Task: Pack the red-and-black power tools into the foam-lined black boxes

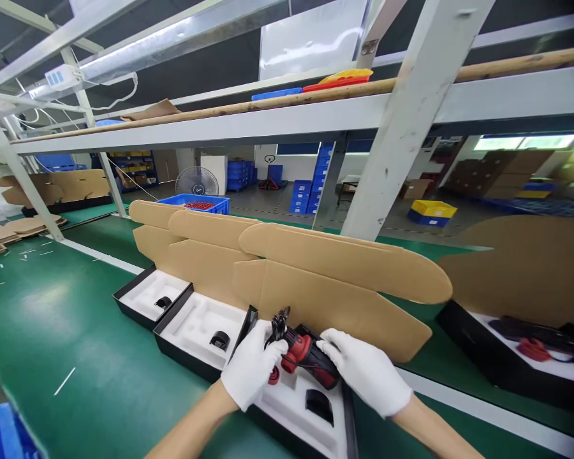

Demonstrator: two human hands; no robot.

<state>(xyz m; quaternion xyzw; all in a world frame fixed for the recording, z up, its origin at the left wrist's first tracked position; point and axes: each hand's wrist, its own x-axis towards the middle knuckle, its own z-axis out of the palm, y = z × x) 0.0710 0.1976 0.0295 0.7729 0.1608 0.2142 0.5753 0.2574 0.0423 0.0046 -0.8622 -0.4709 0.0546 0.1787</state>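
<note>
Both my hands wear white gloves and hold a red and black power tool with a coiled black cord above a white foam tray in a black box. My left hand grips the tool's left end by the cord. My right hand grips its right end. A small black part sits in a recess of the tray below the tool. The box's brown cardboard lid stands open behind it.
Two more open boxes with white foam trays lie to the left on the green belt. Another box with a tool is at right. A white post and shelf stand behind. Blue crates sit beyond.
</note>
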